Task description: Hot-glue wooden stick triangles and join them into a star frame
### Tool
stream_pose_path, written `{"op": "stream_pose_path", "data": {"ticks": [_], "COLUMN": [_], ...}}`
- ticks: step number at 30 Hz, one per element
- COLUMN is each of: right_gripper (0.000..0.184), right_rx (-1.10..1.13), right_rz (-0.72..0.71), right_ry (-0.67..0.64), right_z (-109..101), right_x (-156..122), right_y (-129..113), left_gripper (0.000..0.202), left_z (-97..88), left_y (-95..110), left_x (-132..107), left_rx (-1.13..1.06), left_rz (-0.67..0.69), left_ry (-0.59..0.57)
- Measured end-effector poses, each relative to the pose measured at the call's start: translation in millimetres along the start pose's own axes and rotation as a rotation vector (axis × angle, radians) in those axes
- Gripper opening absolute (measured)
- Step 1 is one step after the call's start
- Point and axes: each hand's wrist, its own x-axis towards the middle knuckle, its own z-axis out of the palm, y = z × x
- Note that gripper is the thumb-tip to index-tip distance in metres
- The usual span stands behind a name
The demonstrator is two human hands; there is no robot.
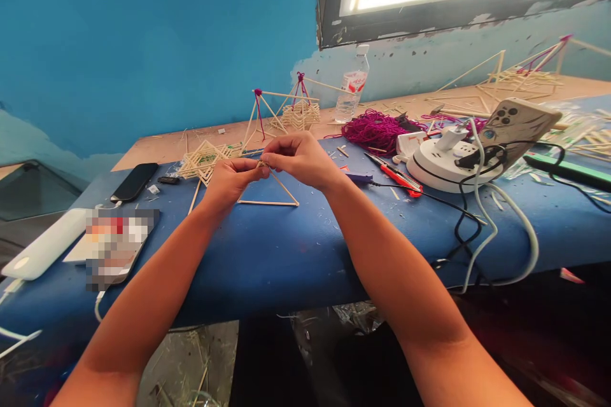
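Blue cloth covers the workbench (267,248) under a teal wall. Both hands meet above it: left hand (232,179) and right hand (300,158) pinch the apex of a stick triangle (279,194), whose base rests on the cloth just below the fingers.

I am wearing nothing on my forearms: both are showing bare from elbow to wrist. My left grip (232,179) and right grip (300,159) are carrying no gloves, rings or watch.

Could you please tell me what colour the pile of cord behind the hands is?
The cord pile is magenta-purple, shown clearly in the head view.
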Motion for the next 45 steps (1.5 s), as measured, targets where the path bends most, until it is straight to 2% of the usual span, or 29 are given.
{"op": "stream_pose_path", "data": {"ticks": [11,24,31,41,45], "right_gripper": [0.015,0.015,0.013,0.008,0.012], "right_rx": [0.02,0.074,0.171,0.263,0.174], "right_rz": [-0.026,0.015,0.1,0.236,0.149], "right_ry": [-0.025,-0.054,-0.089,-0.073,-0.115], "right_z": [-2.2,-2.8,-2.7,-3.9,-8.4], "right_x": [1.6,1.3,2.9,2.0,0.7], "right_y": [4.6,3.6,4.9,-0.9,-2.4], "left_gripper": [0.042,0.042,0.04,0.038,0.032], "left_z": [0.0,1.0,1.6,-1.0,-4.9], "left_y": [-0.1,0.8,1.9,-0.8,-6.4], "left_x": [-0.4,-0.9,-2.2,-1.0,1.0], "left_rx": [0.013,-0.015,-0.024,-0.033,-0.051], "left_rz": [-0.011,-0.013,-0.01,-0.043,-0.054], "left_ry": [0.008,-0.001,-0.018,-0.01,-0.038]}}
